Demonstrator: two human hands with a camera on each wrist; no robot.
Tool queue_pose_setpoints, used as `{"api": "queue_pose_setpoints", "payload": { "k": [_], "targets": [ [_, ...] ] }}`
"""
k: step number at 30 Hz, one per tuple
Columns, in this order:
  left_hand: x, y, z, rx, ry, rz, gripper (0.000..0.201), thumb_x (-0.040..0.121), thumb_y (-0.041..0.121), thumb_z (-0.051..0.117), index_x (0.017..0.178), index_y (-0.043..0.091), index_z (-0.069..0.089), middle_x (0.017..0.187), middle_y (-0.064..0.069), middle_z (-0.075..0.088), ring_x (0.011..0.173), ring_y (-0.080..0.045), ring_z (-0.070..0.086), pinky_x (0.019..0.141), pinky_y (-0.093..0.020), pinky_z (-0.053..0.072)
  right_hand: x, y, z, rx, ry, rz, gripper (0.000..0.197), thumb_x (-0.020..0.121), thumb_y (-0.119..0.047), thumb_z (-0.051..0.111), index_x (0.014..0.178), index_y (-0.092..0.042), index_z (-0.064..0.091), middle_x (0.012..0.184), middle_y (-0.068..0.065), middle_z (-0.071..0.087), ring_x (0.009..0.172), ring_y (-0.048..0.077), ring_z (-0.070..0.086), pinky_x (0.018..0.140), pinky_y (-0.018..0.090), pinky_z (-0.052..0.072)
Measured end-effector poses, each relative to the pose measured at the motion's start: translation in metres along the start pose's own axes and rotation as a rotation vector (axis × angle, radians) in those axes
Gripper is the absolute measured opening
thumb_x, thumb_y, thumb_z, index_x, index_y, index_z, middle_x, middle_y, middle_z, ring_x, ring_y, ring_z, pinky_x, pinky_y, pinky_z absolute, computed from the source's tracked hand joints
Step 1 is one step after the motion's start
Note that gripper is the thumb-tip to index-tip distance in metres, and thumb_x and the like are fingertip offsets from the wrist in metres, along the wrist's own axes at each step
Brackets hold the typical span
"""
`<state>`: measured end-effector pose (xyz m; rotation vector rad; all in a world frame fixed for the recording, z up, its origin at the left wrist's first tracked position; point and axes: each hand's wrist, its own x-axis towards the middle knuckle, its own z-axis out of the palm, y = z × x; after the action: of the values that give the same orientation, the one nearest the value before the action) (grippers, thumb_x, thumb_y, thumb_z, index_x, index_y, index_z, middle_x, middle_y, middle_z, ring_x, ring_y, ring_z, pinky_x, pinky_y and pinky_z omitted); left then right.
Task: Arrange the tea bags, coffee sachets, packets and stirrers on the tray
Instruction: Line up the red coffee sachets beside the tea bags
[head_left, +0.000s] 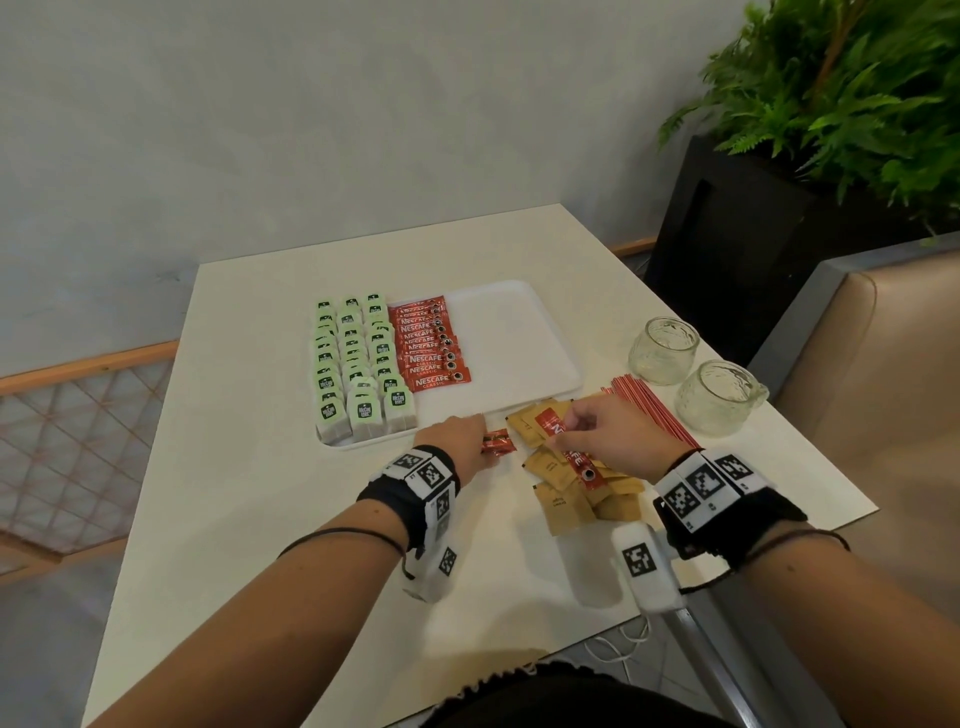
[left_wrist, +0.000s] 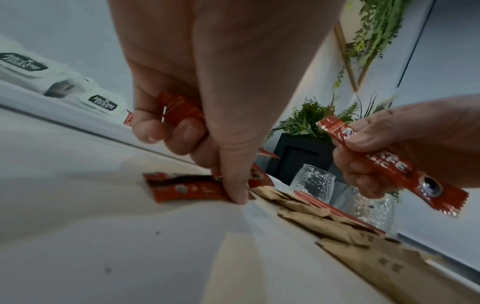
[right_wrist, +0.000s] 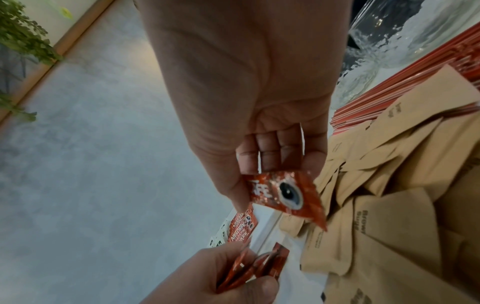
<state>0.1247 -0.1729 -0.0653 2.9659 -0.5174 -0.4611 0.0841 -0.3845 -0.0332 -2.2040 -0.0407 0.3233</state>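
Observation:
The white tray (head_left: 511, 332) carries rows of green-labelled tea bags (head_left: 358, 364) on its left and a column of red coffee sachets (head_left: 428, 348) beside them. In front of the tray, my left hand (head_left: 465, 435) grips a few red sachets (left_wrist: 179, 111) in its curled fingers, and its thumb presses another sachet (left_wrist: 187, 189) on the table. My right hand (head_left: 597, 431) pinches one red coffee sachet (head_left: 574, 454) above a heap of brown sugar packets (head_left: 566, 499). Red stirrers (head_left: 649, 410) lie in a bundle to the right of that heap.
Two empty glass jars (head_left: 662, 351) (head_left: 719, 397) stand at the table's right side behind the stirrers. The tray's right half is bare. A black planter (head_left: 737, 244) with a fern and a padded seat (head_left: 883, 364) lie beyond the table's right edge.

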Motion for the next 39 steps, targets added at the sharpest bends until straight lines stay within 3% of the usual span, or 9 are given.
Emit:
{"api": "queue_pose_setpoints", "payload": {
  "k": [6, 11, 13, 15, 17, 23, 26, 32, 39],
  "targets": [
    [-0.002, -0.009, 0.001, -0.137, -0.139, 0.018, 0.024, 0.100, 0.037, 0.046, 0.100, 0.013, 0.050, 0.101, -0.009, 0.064, 0.089, -0.024, 0.061, 0.071, -0.029, 0.043, 0.001, -0.004, 0.005, 0.031, -0.131, 0.030, 0.015, 0.091, -0.013, 0.061, 0.082, -0.010, 0.050, 0.082, 0.010, 0.075, 0.071, 0.022, 0.071, 0.068, 0.036, 0.054],
    [-0.016, -0.015, -0.001, -0.734, 0.063, -0.014, 0.009, 0.100, 0.020, 0.046, 0.105, 0.014, 0.042, 0.090, -0.004, 0.061, 0.065, -0.011, 0.052, 0.054, -0.024, 0.042, 0.006, -0.006, 0.007, 0.108, -0.203, 0.052, 0.015, 0.095, -0.018, 0.060, 0.095, -0.003, 0.061, 0.081, 0.014, 0.071, 0.063, 0.017, 0.063, 0.056, 0.022, 0.050],
    [-0.022, -0.014, -0.003, -0.920, 0.116, -0.045, 0.020, 0.097, 0.029, 0.056, 0.108, 0.016, 0.047, 0.084, -0.001, 0.058, 0.062, -0.011, 0.050, 0.054, -0.024, 0.041, 0.012, -0.007, 0.007, 0.058, -0.201, 0.021, 0.016, 0.095, -0.024, 0.061, 0.095, -0.009, 0.066, 0.072, 0.004, 0.069, 0.059, 0.013, 0.058, 0.058, 0.023, 0.049],
    [-0.026, -0.013, -0.004, -1.044, 0.084, -0.042, 0.031, 0.089, 0.045, 0.066, 0.099, 0.017, 0.056, 0.073, 0.002, 0.053, 0.058, -0.012, 0.048, 0.056, -0.026, 0.040, 0.017, -0.011, 0.008, 0.055, -0.210, 0.000, 0.014, 0.093, -0.027, 0.063, 0.092, -0.015, 0.069, 0.068, 0.000, 0.067, 0.059, 0.013, 0.055, 0.061, 0.027, 0.048],
    [-0.028, -0.013, -0.005, -1.124, 0.040, -0.035, 0.031, 0.086, 0.048, 0.069, 0.089, 0.017, 0.064, 0.064, 0.004, 0.049, 0.053, -0.012, 0.044, 0.053, -0.026, 0.038, 0.022, -0.016, 0.010, 0.061, -0.225, -0.019, 0.014, 0.092, -0.029, 0.065, 0.090, -0.016, 0.071, 0.068, 0.001, 0.066, 0.059, 0.015, 0.054, 0.062, 0.031, 0.047],
    [-0.027, -0.021, -0.007, -1.011, 0.179, -0.040, 0.027, 0.091, 0.036, 0.066, 0.074, 0.016, 0.058, 0.056, 0.008, 0.047, 0.046, -0.009, 0.040, 0.043, -0.020, 0.033, 0.031, -0.039, 0.020, -0.104, -0.229, -0.078, 0.018, 0.092, -0.035, 0.064, 0.077, -0.026, 0.067, 0.064, -0.007, 0.065, 0.048, 0.003, 0.048, 0.052, 0.022, 0.039],
    [-0.026, -0.036, -0.015, -1.014, 0.237, -0.076, 0.031, 0.092, 0.037, 0.064, 0.072, 0.016, 0.054, 0.057, 0.005, 0.045, 0.046, -0.011, 0.039, 0.045, -0.022, 0.034, 0.040, -0.043, 0.018, -0.059, -0.131, -0.079, 0.019, 0.091, -0.032, 0.065, 0.079, -0.017, 0.068, 0.064, -0.006, 0.065, 0.045, 0.000, 0.046, 0.052, 0.020, 0.037],
    [-0.023, -0.057, -0.029, -1.075, 0.253, -0.137, 0.035, 0.091, 0.044, 0.064, 0.074, 0.015, 0.052, 0.061, 0.000, 0.047, 0.049, -0.015, 0.041, 0.047, -0.025, 0.037, 0.062, -0.048, 0.018, 0.360, 0.017, 0.037, 0.016, 0.083, -0.021, 0.075, 0.087, -0.006, 0.072, 0.070, 0.004, 0.070, 0.051, 0.011, 0.044, 0.052, 0.023, 0.039],
    [-0.016, -0.096, -0.051, -1.145, 0.275, -0.302, 0.025, 0.097, 0.029, 0.049, 0.077, 0.015, 0.056, 0.071, -0.003, 0.059, 0.054, -0.015, 0.044, 0.050, -0.023, 0.040, 0.104, -0.038, 0.031, 0.211, 0.086, 0.194, 0.019, 0.084, -0.021, 0.075, 0.088, -0.003, 0.075, 0.080, 0.011, 0.074, 0.049, 0.009, 0.052, 0.052, 0.022, 0.046]
  ]
}}
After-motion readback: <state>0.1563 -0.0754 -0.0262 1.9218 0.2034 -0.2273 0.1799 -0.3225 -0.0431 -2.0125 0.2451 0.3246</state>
